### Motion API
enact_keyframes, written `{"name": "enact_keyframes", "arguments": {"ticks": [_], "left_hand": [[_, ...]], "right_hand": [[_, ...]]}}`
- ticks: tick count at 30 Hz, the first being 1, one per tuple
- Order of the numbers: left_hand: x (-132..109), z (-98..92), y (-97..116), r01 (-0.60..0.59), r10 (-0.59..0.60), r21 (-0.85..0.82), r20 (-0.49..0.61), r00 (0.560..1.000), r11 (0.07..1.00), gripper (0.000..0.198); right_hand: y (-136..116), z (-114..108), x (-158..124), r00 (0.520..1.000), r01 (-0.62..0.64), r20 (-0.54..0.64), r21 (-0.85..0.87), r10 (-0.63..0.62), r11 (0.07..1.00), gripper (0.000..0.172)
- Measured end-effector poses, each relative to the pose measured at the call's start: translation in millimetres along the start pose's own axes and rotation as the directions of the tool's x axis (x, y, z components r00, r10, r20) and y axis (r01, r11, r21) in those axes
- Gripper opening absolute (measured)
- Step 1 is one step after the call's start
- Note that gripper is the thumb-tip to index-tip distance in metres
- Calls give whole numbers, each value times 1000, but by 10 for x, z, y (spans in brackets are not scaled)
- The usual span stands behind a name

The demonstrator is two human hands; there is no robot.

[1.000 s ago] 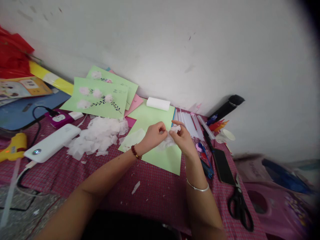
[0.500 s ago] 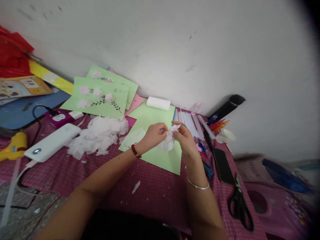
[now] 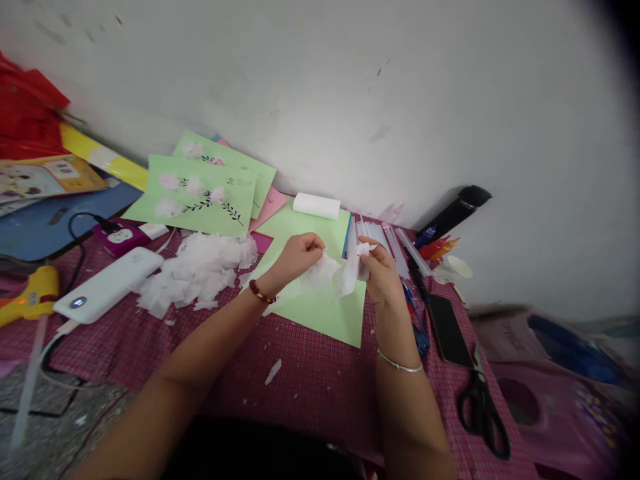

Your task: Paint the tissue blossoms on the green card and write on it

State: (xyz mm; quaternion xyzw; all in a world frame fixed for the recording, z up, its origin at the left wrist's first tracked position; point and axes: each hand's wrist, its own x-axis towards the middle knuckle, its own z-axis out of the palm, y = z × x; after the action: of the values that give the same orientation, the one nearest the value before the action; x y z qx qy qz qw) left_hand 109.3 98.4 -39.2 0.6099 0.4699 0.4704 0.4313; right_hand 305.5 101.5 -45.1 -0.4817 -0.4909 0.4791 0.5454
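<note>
Above a light green sheet [image 3: 325, 320], my left hand [image 3: 295, 259] pinches a thin piece of white tissue [image 3: 320, 269]. To its right my right hand [image 3: 380, 272] grips another crumpled white tissue [image 3: 349, 275], which hangs down from the fingers. A gap separates the two hands. On the left lies a loose heap of torn white tissue pieces [image 3: 200, 270]. Behind the heap are green cards [image 3: 200, 193] with pale puffy flowers and dark painted leaves. A white roll [image 3: 317, 206] rests at the back of the green sheet.
A white power bank [image 3: 107, 285], purple socket [image 3: 121, 236] and yellow glue gun [image 3: 33, 296] are at the left. On the right lie a phone [image 3: 450, 330], black scissors [image 3: 483, 413], clear sticks [image 3: 414, 252] and a paper cup [image 3: 459, 267]. A wall stands behind.
My hands have moved apart, the left one to the left and the right one to the right. The white tissue that was between them now shows as separate pieces.
</note>
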Motion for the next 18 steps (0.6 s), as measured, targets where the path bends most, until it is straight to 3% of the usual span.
{"name": "enact_keyframes", "arguments": {"ticks": [4,9,14,18], "left_hand": [[165,-167,117,130,-135,-152,-27,990,980,3],[427,-467,209,187,-181,48,-114,977,981,4],[498,-779,95,216,-220,226,-5,975,950,9],[394,-701,129,92,-114,255,74,991,962,25]], "right_hand": [[-23,-63,22,1000,15,-20,7,-15,1000,54],[-119,-97,-25,997,80,4,14,-80,997,53],[-254,-120,-114,991,114,60,105,-121,988,52],[-319,-108,-205,956,146,232,161,-181,976,57]]}}
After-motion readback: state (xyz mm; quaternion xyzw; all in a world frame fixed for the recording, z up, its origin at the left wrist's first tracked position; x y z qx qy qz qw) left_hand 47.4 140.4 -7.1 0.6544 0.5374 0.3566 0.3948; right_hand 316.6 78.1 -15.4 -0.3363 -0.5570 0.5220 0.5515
